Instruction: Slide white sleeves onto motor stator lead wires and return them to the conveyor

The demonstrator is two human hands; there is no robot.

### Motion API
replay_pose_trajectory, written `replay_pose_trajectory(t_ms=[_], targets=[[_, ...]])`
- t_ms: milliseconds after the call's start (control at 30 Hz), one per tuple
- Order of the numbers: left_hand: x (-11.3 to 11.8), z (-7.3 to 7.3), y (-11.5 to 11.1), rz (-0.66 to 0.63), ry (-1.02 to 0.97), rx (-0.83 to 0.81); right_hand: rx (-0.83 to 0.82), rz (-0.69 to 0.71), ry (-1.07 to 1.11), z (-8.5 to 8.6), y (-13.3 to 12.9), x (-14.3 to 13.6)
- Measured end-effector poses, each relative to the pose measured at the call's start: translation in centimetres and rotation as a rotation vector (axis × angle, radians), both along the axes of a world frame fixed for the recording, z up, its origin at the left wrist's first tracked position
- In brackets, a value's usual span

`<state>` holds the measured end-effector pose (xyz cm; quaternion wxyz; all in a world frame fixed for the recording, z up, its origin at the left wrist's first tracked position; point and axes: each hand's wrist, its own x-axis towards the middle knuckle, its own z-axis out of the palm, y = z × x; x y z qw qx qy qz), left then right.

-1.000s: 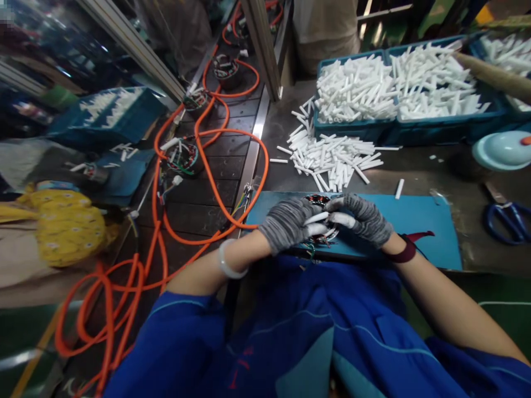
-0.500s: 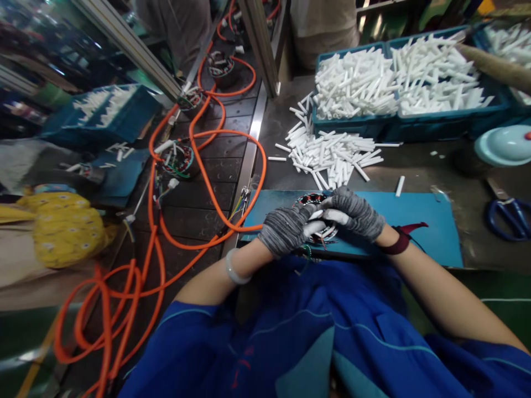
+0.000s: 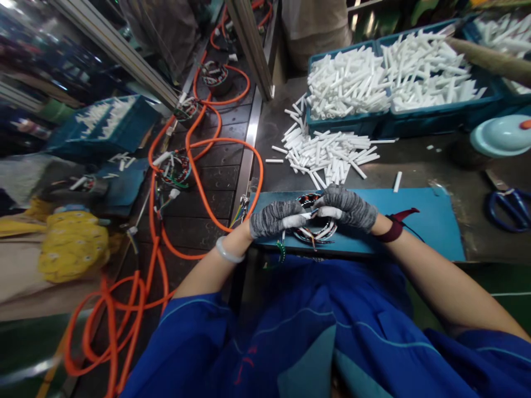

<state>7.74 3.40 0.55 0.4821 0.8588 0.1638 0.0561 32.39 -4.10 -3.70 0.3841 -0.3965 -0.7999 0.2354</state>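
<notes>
A motor stator (image 3: 312, 237), a ring of windings with loose leads, lies on a blue mat (image 3: 409, 213) in front of me. My left hand (image 3: 276, 219), in a grey knit glove with white fingertips, pinches a short white sleeve tube (image 3: 307, 215) above the ring's left side. My right hand (image 3: 347, 208), gloved alike, has its fingers closed at the tube's right end, on what looks like a thin wire; the fingers partly hide it. Green leads (image 3: 281, 251) hang over the mat's front edge below my left hand.
Loose white tubes (image 3: 327, 152) lie behind the mat, before blue bins (image 3: 348, 122) full of them. Blue-handled scissors (image 3: 508, 210) and a lidded cup (image 3: 501, 137) stand right. On the left, orange tubing (image 3: 203, 188) winds among other stators (image 3: 176, 168). A person in yellow-patterned sleeve (image 3: 72, 243) sits left.
My left hand has shifted left and straightened its fingers along the white tube. My right hand stays near the ring. The green leads now hang further left.
</notes>
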Motion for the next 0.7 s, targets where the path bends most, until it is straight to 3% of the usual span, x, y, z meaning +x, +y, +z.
replay_pose_trajectory(t_ms=[200, 333, 467, 533, 700], targets=[[0.1, 0.4, -1.1, 0.056, 0.095, 0.162, 0.037, -0.082, -0.08, 0.0, -1.0, -0.6], [1.8, 1.0, -3.9, 0.253, 0.415, 0.482, 0.077, -0.208, -0.263, 0.3, -2.1, -1.2], [3.8, 1.9, -5.4, 0.296, 0.618, 0.715, 0.04, -0.238, -0.249, 0.6, -2.3, -1.0], [3.8, 2.1, -4.9, 0.27, 0.589, 0.691, -0.048, -0.233, -0.159, 0.7, -1.9, -0.7], [2.1, 1.3, -2.6, 0.151, 0.344, 0.428, -0.132, -0.159, -0.015, 0.8, -0.9, -0.2]])
